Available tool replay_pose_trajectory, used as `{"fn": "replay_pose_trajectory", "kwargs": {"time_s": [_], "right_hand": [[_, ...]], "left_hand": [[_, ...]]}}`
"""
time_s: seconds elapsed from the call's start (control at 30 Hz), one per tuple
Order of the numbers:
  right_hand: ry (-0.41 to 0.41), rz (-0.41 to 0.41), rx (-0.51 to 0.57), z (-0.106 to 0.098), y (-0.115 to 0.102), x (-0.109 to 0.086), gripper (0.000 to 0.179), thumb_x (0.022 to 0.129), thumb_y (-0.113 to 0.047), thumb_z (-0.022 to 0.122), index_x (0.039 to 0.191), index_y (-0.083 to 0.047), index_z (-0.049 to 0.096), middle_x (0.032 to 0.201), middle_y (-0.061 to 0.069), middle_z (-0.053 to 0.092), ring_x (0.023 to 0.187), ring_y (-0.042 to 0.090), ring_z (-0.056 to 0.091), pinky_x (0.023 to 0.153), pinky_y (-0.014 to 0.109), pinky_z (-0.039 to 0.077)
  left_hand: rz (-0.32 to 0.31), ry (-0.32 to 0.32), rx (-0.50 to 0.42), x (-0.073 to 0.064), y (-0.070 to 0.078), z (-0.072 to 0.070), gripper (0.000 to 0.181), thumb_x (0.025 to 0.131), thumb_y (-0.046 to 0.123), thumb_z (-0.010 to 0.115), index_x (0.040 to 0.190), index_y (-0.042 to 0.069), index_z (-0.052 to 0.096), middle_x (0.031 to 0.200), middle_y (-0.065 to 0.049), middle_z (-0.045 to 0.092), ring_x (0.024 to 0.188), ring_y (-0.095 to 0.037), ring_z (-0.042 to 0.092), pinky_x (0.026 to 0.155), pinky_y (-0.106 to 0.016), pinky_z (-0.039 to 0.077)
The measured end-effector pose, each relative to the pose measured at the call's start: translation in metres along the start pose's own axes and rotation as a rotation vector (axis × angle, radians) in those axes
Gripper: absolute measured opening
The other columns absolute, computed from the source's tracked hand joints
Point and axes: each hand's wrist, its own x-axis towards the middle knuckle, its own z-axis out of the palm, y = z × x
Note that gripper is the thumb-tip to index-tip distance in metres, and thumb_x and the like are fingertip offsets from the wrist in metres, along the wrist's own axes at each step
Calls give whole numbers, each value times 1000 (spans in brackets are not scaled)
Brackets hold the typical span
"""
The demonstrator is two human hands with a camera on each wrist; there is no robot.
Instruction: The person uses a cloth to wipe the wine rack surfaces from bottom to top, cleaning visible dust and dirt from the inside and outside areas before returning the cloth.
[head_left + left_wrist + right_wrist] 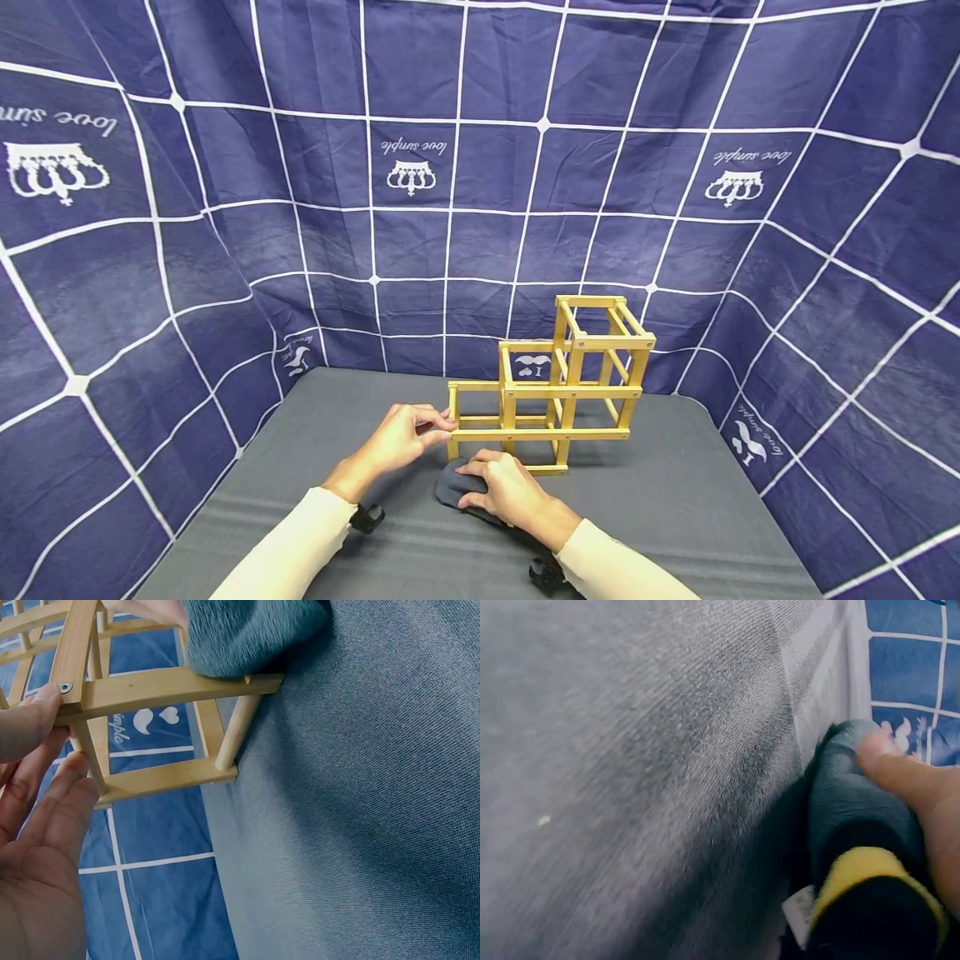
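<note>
A stepped rack of light wooden bars [567,435] stands on the grey surface. My left hand [408,433] holds its lower left corner. In the left wrist view, the thumb of my left hand [37,787] lies at a screwed joint, with fingers behind the upright. My right hand [510,492] grips a bunched grey-blue cloth [452,483] in front of the rack's lower left part. Up close, the cloth [247,634] touches a wooden bar. The right wrist view shows the right thumb [896,769] pressing the cloth [847,787], which has a black and yellow part and a white tag.
The grey cloth-covered surface [337,550] spreads around the rack. Dark blue curtains with white grid lines [405,242] rise behind it and on both sides. A black strap [367,518] sits at the left wrist and another [546,575] at the right.
</note>
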Motion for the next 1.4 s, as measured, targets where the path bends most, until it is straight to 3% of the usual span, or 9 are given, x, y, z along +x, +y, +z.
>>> {"fn": "replay_pose_trajectory", "kwargs": {"time_s": [0.1, 0.4, 0.57, 0.73, 0.97, 1.13, 1.27, 1.4], "right_hand": [[28, 19, -10, -5, 0, -5, 37, 93, -29, 102, 126, -16, 90, 115, -2, 86, 105, 13, 85, 91, 26, 71], [352, -16, -21, -13, -4, -8, 40, 83, -21, 109, 116, -17, 87, 110, -2, 87, 104, 15, 86, 91, 31, 72], [437, -21, -33, -8, -2, -1, 38, 83, -20, 109, 114, -19, 88, 109, -4, 88, 102, 14, 86, 88, 30, 72], [405, 9, -56, 0, -4, 6, 33, 84, -20, 108, 114, -18, 92, 108, -2, 90, 100, 14, 88, 88, 30, 72], [205, 112, -33, 5, -8, 13, 26, 95, -20, 100, 120, -17, 93, 112, -1, 91, 102, 16, 88, 89, 34, 73], [100, 189, -10, 5, -10, 14, 24, 93, -20, 101, 116, -18, 94, 110, -2, 90, 102, 18, 88, 87, 36, 73], [87, 234, -1, 6, -12, 14, 24, 92, -20, 102, 115, -20, 94, 110, -2, 91, 104, 20, 89, 87, 38, 74], [133, 245, -11, 7, -14, 13, 25, 93, -20, 101, 116, -21, 94, 112, -2, 91, 107, 20, 88, 90, 39, 73]], "left_hand": [[2, 6, 5, 0, -1, 0, 16, 103, 8, 89, 117, 11, 93, 121, -4, 89, 139, -34, 79, 112, -37, 67], [5, -4, 27, 0, 0, 0, 16, 104, 9, 88, 119, 10, 93, 124, -4, 89, 139, -32, 80, 113, -36, 67], [5, -12, 11, 0, 1, -1, 16, 104, 7, 87, 119, 8, 92, 122, -5, 89, 139, -34, 79, 112, -40, 67], [-7, -14, 4, 1, 3, -1, 16, 104, 7, 87, 119, 8, 92, 122, -5, 89, 140, -33, 79, 112, -41, 67], [-21, -29, -15, 0, 3, -2, 17, 106, 8, 85, 122, 4, 91, 125, -7, 88, 142, -35, 77, 114, -42, 66], [-22, -34, -37, 0, 4, -3, 17, 106, 6, 85, 122, 3, 91, 123, -7, 89, 143, -37, 77, 114, -43, 66], [-25, -35, -44, 0, 4, -3, 17, 105, 7, 85, 121, 4, 91, 123, -6, 89, 143, -36, 77, 114, -44, 66], [-33, -35, -44, 0, 5, -3, 17, 106, 8, 85, 121, 4, 91, 124, -6, 89, 144, -36, 76, 115, -46, 66]]}}
